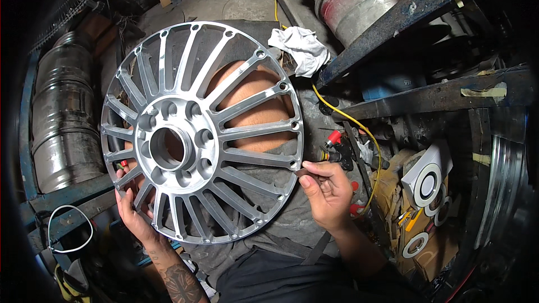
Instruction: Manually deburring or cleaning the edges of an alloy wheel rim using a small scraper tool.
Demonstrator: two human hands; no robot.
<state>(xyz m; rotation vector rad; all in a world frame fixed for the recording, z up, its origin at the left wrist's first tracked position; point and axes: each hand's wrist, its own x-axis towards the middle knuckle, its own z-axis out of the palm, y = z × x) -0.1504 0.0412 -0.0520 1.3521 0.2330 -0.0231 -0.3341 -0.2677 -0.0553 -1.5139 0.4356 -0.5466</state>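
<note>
A bare-metal, multi-spoke wheel face [255, 131] lies tilted across my lap, its round hub with a ring of bolt holes left of the middle. Small holes run around its outer rim. My left hand [135, 213] is closed around the lower left rim, with fingers behind and between the spokes. At the right edge my right hand [328, 193] pinches a small dark brown flat piece [301, 173] between thumb and fingers, against the rim beside one of the holes. What this piece is cannot be made out. My knee shows through the spokes.
A white cloth [300, 49] lies beyond the rim. A yellow cable [359, 126] runs down the right, near a red-and-black tool [338, 145]. White rings [428, 185] lie on cardboard. Metal wheel barrels [67, 118] stand left, another [365, 5] far right, by a blue steel frame [401, 22].
</note>
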